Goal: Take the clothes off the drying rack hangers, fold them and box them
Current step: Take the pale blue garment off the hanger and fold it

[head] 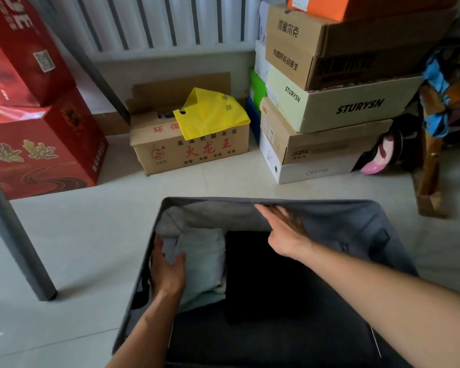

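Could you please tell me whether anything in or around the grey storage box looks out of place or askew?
Mostly tidy. The shoebox stack at the right sits unevenly, its boxes turned at different angles. A yellow bag droops over the open cardboard box. In the storage box, the pale folded clothes lie neatly beside the black clothes.

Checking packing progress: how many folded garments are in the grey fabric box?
2: a pale mint folded garment at the left, a black folded garment beside it. More may lie hidden underneath.
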A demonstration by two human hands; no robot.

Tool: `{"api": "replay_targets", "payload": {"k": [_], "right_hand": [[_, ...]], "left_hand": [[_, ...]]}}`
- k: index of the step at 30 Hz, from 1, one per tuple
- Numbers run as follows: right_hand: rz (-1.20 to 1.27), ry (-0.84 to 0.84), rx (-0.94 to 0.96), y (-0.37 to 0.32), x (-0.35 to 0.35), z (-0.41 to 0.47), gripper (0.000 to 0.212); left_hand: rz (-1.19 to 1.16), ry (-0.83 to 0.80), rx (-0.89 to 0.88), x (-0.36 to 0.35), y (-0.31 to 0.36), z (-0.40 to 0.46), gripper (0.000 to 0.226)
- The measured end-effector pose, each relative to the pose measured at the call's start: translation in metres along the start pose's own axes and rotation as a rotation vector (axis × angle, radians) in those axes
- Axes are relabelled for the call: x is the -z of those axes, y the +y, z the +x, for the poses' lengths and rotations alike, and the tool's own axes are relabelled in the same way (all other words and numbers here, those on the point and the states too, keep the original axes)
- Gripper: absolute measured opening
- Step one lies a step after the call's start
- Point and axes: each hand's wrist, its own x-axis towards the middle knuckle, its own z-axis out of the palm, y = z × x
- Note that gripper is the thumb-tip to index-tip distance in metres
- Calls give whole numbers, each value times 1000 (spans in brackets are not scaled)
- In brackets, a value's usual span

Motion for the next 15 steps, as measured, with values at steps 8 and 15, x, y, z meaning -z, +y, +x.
{"api": "replay_targets", "payload": {"k": [8, 15], "right_hand": [[96, -318, 79, -31, -70, -2, 65], [52, -345, 89, -29, -71, -19, 61]], "left_hand": [[796, -583, -111, 18, -5, -4, 76], [802, -592, -96, 12, 16, -13, 77]]}}
